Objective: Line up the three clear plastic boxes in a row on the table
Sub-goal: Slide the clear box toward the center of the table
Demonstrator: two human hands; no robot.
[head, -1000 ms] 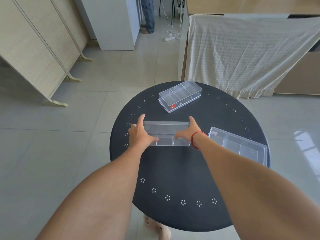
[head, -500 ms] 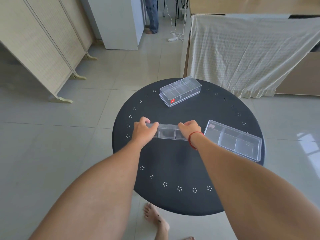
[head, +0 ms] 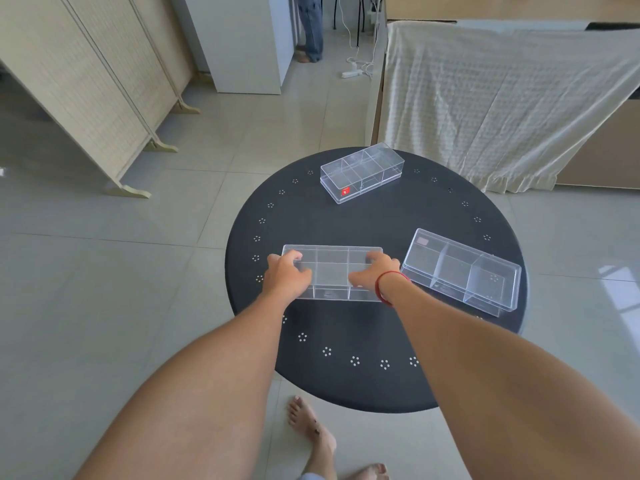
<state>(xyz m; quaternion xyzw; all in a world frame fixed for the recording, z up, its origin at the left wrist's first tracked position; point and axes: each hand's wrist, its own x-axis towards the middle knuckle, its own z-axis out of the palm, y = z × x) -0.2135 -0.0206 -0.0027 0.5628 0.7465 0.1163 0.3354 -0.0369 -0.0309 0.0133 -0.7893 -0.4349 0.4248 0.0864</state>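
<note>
- Nearest the camera, the round black surface with its ring of small white flower marks carries all three boxes; its near half is bare.
- The left hand and right hand each close over one short end of the clear rectangular plastic box with inner dividers, fingers curled over the far rim and thumbs toward the near edge. The right wrist wears a thin red cord bracelet.
- What has changed: half a second ago this box was tipped on edge and showed only a thin strip between the hands; now it shows its full broad face and looks to lie flat, or very nearly so (whether it fully touches down I cannot tell), long side running left to right at the surface's left-centre.
- Judged from that, the first box is about placed and fixes the line of the row; letting go seems the natural next step.
- Just beside the right wrist, a second clear three-compartment plastic box lies at a slant, its near-left corner close to the held box but out of line with it.
- Farthest off, a third clear divided plastic box bearing a small red sticker sits near the far rim, also skewed and well apart from the other two.
- Both of these still want turning and shifting before a row exists.
</note>
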